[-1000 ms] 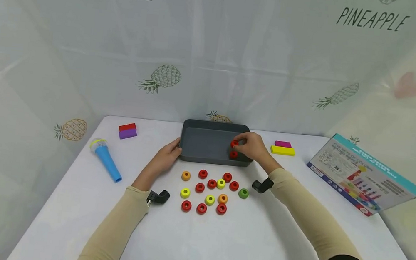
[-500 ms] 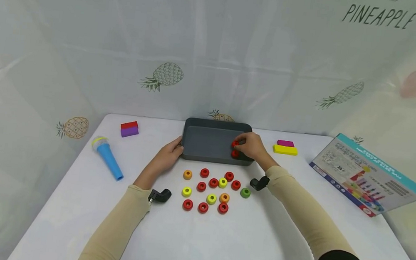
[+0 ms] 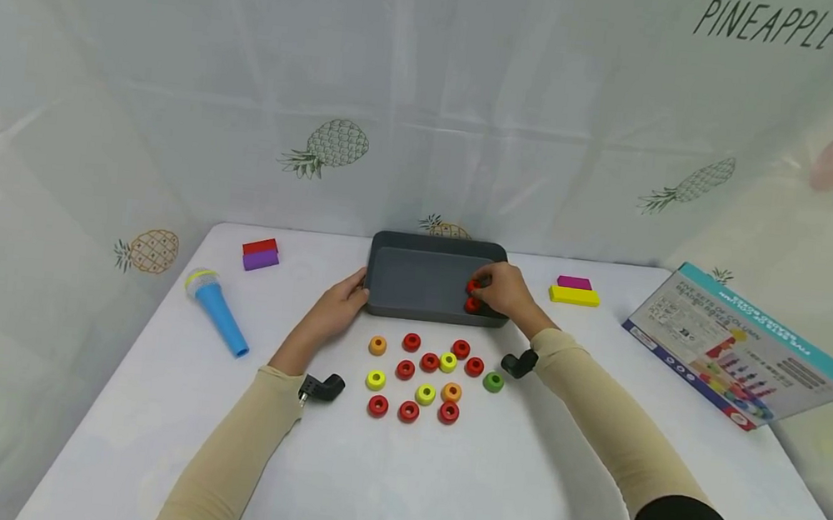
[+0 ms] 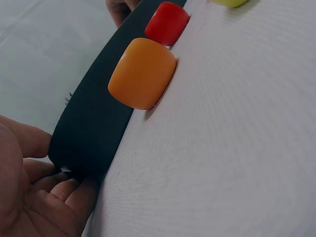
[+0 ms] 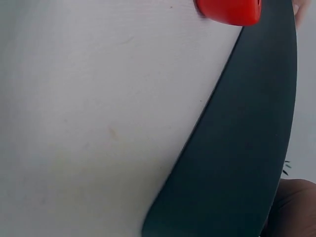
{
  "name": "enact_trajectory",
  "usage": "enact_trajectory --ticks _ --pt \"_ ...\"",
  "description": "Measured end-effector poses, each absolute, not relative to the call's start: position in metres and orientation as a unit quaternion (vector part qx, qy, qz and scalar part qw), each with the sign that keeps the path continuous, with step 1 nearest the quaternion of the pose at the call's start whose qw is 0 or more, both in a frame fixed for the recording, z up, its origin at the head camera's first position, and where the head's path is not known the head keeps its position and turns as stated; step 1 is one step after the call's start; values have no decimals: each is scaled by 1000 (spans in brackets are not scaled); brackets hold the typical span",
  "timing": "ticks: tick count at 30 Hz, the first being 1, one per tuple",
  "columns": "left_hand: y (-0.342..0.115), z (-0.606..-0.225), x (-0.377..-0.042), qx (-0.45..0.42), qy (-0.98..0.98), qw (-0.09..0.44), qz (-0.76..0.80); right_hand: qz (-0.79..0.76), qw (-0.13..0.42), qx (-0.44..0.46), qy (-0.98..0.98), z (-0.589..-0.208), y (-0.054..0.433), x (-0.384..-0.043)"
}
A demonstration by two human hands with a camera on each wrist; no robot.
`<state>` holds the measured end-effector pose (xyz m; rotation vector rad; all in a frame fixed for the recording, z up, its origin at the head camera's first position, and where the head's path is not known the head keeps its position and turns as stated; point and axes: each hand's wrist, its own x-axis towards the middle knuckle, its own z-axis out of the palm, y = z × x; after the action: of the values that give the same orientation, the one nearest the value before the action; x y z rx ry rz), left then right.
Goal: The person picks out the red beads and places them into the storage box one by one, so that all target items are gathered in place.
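A dark grey tray (image 3: pixel 417 285) sits at the back middle of the table. My left hand (image 3: pixel 333 309) grips its left side; in the left wrist view the thumb and fingers (image 4: pixel 74 202) are around its corner. Over the tray's right end, my right hand (image 3: pixel 504 290) pinches a red bead (image 3: pixel 472 285) with its fingertips. Another red bead (image 3: pixel 472 306) lies in the tray just in front of it, partly covered by the hand. In the right wrist view only a bit of the right hand (image 5: pixel 295 210) shows, behind the tray wall (image 5: pixel 237 138).
Several red beads (image 3: pixel 377 405), yellow beads (image 3: pixel 425 394), two orange beads (image 3: pixel 377 345) and a green bead (image 3: pixel 492 382) lie before the tray. A blue toy microphone (image 3: pixel 221 316) and coloured blocks (image 3: pixel 261 259) are left. More blocks (image 3: pixel 574 296) and a box (image 3: pixel 742 350) are right.
The head view has shifted slightly, and the right forearm has moved a little. Both hands stay at the tray, and the right one still holds the red bead.
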<state>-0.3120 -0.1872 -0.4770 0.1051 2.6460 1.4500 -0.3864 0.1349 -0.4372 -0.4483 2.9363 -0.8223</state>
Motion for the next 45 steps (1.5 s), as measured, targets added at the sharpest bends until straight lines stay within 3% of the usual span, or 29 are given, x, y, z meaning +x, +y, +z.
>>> enact_trajectory --ticks 20,29,45 --pt "-185 -481 -311 36 872 67 483 -292 1 -160 943 -428 149 -369" --pt "-186 -480 -314 45 872 61 483 -348 -23 -156 924 -419 154 -326" --pt "-187 -478 -313 44 870 56 488 -376 14 -186 908 -423 151 -265"
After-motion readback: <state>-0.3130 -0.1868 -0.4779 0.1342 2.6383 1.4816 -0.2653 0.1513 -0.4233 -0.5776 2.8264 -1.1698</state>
